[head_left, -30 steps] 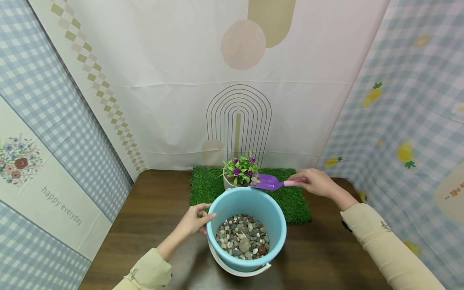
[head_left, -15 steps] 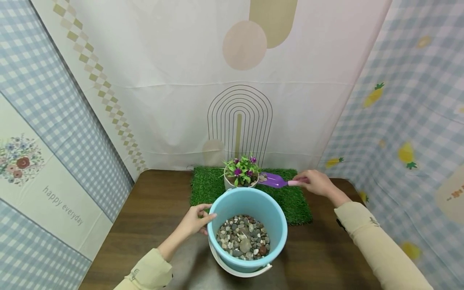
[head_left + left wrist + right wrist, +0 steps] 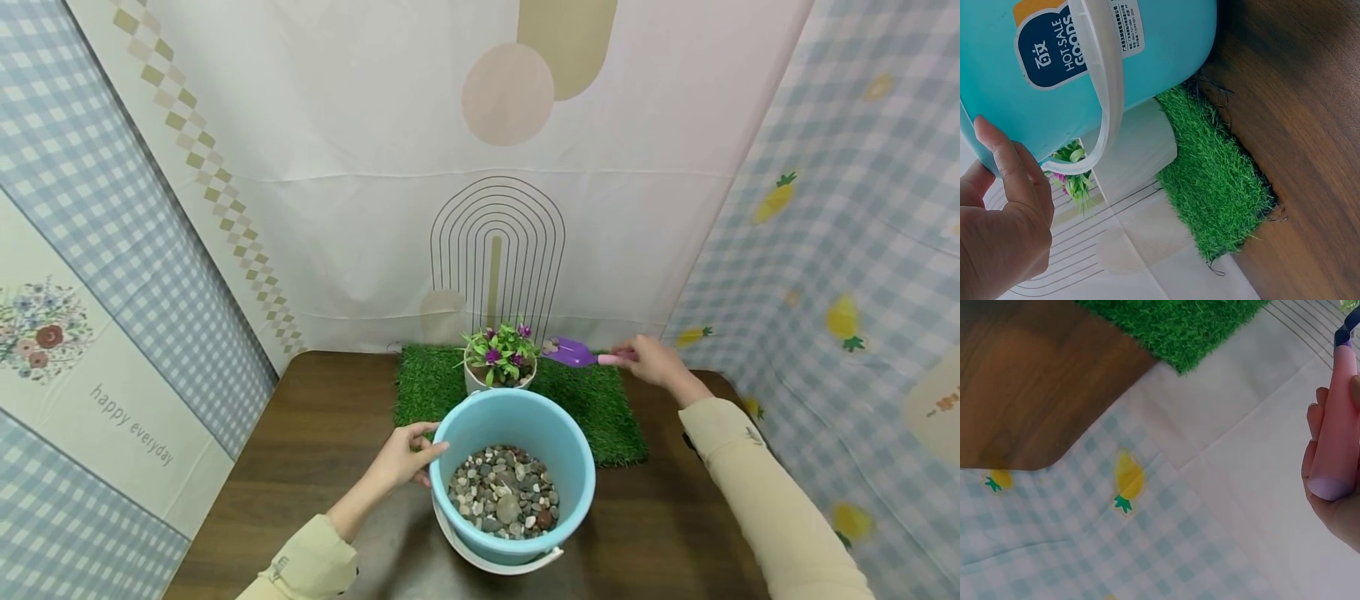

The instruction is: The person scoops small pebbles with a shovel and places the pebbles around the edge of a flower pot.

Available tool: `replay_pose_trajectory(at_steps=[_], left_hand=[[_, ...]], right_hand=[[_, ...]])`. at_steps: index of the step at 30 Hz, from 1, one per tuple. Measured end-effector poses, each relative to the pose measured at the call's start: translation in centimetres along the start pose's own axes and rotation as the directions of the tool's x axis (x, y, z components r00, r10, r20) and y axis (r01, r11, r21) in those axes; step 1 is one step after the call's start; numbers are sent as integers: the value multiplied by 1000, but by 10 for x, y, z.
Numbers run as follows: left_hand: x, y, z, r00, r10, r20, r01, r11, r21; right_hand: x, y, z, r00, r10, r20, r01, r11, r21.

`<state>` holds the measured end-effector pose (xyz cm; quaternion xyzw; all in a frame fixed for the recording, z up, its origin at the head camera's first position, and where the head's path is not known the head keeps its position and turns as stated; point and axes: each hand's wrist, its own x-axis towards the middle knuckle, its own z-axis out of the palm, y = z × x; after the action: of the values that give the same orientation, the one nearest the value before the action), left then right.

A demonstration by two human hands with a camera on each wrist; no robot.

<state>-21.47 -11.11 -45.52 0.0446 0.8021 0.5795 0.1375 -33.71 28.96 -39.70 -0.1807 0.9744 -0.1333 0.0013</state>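
Observation:
My left hand [image 3: 405, 457] pinches the rim of a light blue bucket [image 3: 491, 417], thumb on top and fingers outside, also seen in the left wrist view around the bucket's wall [image 3: 1166, 37]. Pebbles [image 3: 506, 492] of mixed colours cover the bucket's bottom. My right hand [image 3: 651, 360] grips the pink handle of a purple hand trowel [image 3: 573, 353], whose blade carries a few pebbles near its tip. That tip is just right of a white pot [image 3: 477, 383] holding a green plant [image 3: 502, 346] with purple flowers; whether they touch, I cannot tell. In the right wrist view the fingers wrap the trowel's handle [image 3: 1337, 425].
Behind the bucket, an artificial grass mat [image 3: 431, 387] lies under the pot on the brown wooden table [image 3: 322, 417]. The bucket's white carrying handle [image 3: 517, 570] hangs at its near side. Patterned cloth [image 3: 360, 250] closes off the back and both sides.
The trowel has shifted right and slightly up, from over the pot's near edge to its right side. The left hand and the bucket have stayed in place.

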Motion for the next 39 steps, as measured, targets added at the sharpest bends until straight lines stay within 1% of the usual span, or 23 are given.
replay_pose_trajectory(at_steps=[3,10,16,20,22,25,28,31,33,36,38,39], left_hand=[[0,-1,-1,1000,-1,3,1,1000,-4],[3,-3,-1,1000,11,22,-10,1000,-19],[3,-3,1,1000,-2,22,2,1000,-14],[3,-3,1,1000,6,30,-6,1000,-22],[2,-4,0,999,12,32,-11,1000,-23],[2,-5,-2,1000,9,27,-9,1000,-21],[1,-5,-3,999,15,29,-14,1000,-23],[1,-5,-3,999,23,36,-22,999,-31],[1,-4,-3,999,27,35,-26,999,-31],[1,-4,-1,1000,18,24,-17,1000,-22],[1,-3,0,1000,14,20,-14,1000,-20],[1,-3,0,1000,14,19,-14,1000,-20]], right_hand=[[10,-2,-4,1000,8,-1,-8,1000,-29],[26,-6,-7,997,73,20,-72,995,-69],[31,-1,-4,995,101,17,-100,993,-63],[32,3,-2,992,126,27,-124,991,-50],[34,3,-1,992,124,27,-122,991,-60],[41,0,3,996,86,24,-83,993,-85],[48,-6,9,999,30,28,-26,991,-131],[55,-16,13,1000,-20,19,22,986,-167],[59,-24,13,998,-66,6,66,981,-185],[63,-36,11,992,-126,-22,117,965,-235],[66,-42,10,987,-157,-41,139,946,-294],[67,-44,9,985,-163,-50,138,935,-327]])
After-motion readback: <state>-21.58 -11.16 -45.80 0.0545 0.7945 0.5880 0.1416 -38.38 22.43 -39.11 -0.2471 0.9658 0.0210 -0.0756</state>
